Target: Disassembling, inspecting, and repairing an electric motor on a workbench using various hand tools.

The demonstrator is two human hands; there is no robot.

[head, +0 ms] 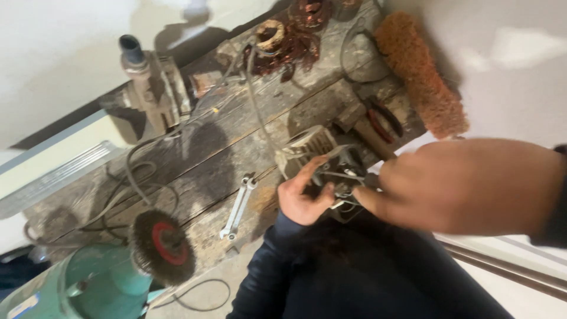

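A small electric motor (316, 147) with a pale ribbed housing and a dark end with wires lies on the worn wooden bench (224, 147). My left hand (301, 198) grips the motor's dark end from below. My right hand (378, 192) comes in from the right and its fingers close on the same dark end, among the wires; my forearm hides part of the motor. The picture is blurred, so the exact finger contact is unclear.
A wrench (237, 208) lies left of the motor. A wire brush wheel (162, 245) on a green machine (94, 283) stands at the lower left. Red-handled pliers (384, 121), an orange paint roller (422, 74), copper windings (295, 35), a pump body (153, 85) and loose cables surround the work.
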